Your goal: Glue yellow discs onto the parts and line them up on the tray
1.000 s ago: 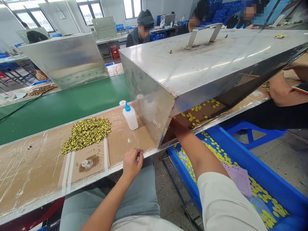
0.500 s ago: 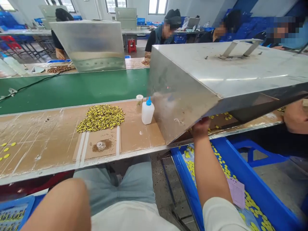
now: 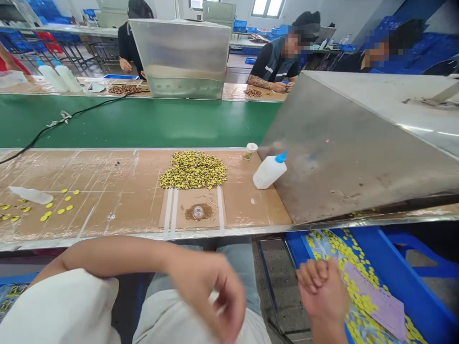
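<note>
Head view: looks down on a cardboard-covered tabletop (image 3: 118,167) beside a green belt (image 3: 172,119).
Left hand (image 3: 211,286): hangs above the lap, half-curled and blurred; cannot tell whether empty or gripping.
Right hand (image 3: 324,291): folded narrow into a fist near the left side of the blue bin; contents hidden, cannot tell.
Blue bin (image 3: 412,272): sits below tabletop level on the right.
Yellow discs (image 3: 332,243): lie scattered inside the bin, nearest to the right hand.
Lilac slip (image 3: 390,310): rests among these, partly covered.
Yellow-and-dark pile (image 3: 193,169): heaped on the tabletop, well beyond the left hand.
Wet brown patch (image 3: 188,213): spreads in front of the pile, around a small clear piece (image 3: 197,211).
White bottle (image 3: 268,173): blue-capped, stands between the pile and a metal box (image 3: 358,157).
Lidded jar (image 3: 250,150): just behind the bottle.
Loose discs (image 3: 68,198): scattered at far left on the tabletop, near a white tapered piece (image 3: 32,195).
Co-worker (image 3: 274,62): leans over brown pieces (image 3: 253,92) across the belt.
</note>
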Demonstrator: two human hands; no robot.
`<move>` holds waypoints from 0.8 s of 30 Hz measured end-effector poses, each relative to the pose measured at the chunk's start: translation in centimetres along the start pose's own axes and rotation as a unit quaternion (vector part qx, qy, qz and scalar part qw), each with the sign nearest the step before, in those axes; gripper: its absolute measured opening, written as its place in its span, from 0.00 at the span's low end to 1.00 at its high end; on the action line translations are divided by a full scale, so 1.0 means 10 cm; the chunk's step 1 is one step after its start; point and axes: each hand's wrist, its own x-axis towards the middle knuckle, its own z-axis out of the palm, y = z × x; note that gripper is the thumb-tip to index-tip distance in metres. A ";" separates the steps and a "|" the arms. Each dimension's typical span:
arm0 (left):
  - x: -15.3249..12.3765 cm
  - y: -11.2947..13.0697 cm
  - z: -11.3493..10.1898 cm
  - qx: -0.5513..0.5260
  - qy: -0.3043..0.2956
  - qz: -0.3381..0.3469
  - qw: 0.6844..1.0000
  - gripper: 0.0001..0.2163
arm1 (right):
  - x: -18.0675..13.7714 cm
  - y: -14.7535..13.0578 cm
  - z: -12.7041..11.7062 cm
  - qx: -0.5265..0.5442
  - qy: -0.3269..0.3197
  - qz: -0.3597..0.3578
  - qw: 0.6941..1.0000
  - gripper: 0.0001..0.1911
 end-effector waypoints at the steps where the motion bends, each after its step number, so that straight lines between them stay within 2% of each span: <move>1: 0.05 -0.05 -0.09 -0.093 0.164 0.002 0.982 0.15 | -0.13 0.11 0.23 -0.026 -0.018 -0.007 0.999 0.25; 2: 0.09 -0.11 -0.17 -0.181 0.296 0.013 0.938 0.15 | -0.23 0.20 0.47 -0.058 -0.028 -0.041 0.997 0.25; 3: 0.13 -0.18 -0.25 -0.257 0.352 0.012 0.900 0.15 | -0.29 0.27 0.73 -0.105 -0.039 -0.097 0.989 0.25; 4: 0.14 -0.25 -0.32 -0.317 0.377 0.012 0.870 0.16 | -0.33 0.33 0.99 -0.173 -0.061 -0.161 0.970 0.23; 5: 0.14 -0.30 -0.39 -0.372 0.383 0.015 0.845 0.18 | -0.34 0.38 1.26 -0.255 -0.090 -0.227 0.935 0.22; 6: 0.12 -0.35 -0.46 -0.423 0.372 0.018 0.826 0.19 | -0.33 0.42 1.51 -0.340 -0.126 -0.299 0.882 0.21; 7: 0.09 -0.37 -0.54 -0.464 0.358 0.028 0.810 0.20 | -0.30 0.46 1.76 -0.412 -0.173 -0.366 0.816 0.20; 9: -0.01 -0.39 -0.70 -0.520 0.335 0.064 0.783 0.19 | -0.25 0.52 2.21 -0.449 -0.199 -0.401 0.773 0.18; 10: -0.07 -0.38 -0.80 -0.531 0.337 0.091 0.772 0.17 | -0.22 0.55 2.40 -0.484 -0.204 -0.438 0.729 0.17; 11: -0.15 -0.37 -0.90 -0.535 0.344 0.119 0.763 0.15 | -0.20 0.56 2.56 -0.496 -0.217 -0.467 0.699 0.15; 13: -0.31 -0.35 -1.11 -0.532 0.369 0.168 0.743 0.10 | -0.15 0.57 2.77 -0.480 -0.255 -0.515 0.663 0.11; 14: -0.39 -0.35 -1.22 -0.534 0.376 0.178 0.736 0.08 | -0.11 0.57 2.82 -0.455 -0.271 -0.532 0.661 0.11; 16: -0.56 -0.37 -1.41 -0.532 0.384 0.167 0.736 0.07 | 0.04 0.56 2.83 -0.410 -0.247 -0.547 0.687 0.12; 18: -0.74 -0.41 -1.58 -0.512 0.391 0.129 0.754 0.05 | 0.30 0.57 2.74 -0.408 -0.135 -0.526 0.733 0.13; 19: -0.83 -0.44 -1.65 -0.495 0.396 0.113 0.765 0.07 | 0.47 0.60 2.68 -0.439 -0.069 -0.485 0.753 0.13; 20: -0.92 -0.47 -1.72 -0.478 0.403 0.104 0.774 0.10 | 0.63 0.64 2.62 -0.472 -0.053 -0.444 0.759 0.14; 22: -1.07 -0.52 -1.82 -0.447 0.407 0.105 0.790 0.15 | 0.94 0.76 2.52 -0.513 -0.095 -0.397 0.755 0.16; 24: -1.19 -0.56 -1.88 -0.430 0.397 0.109 0.804 0.17 | 1.16 0.90 2.47 -0.523 -0.135 -0.400 0.740 0.19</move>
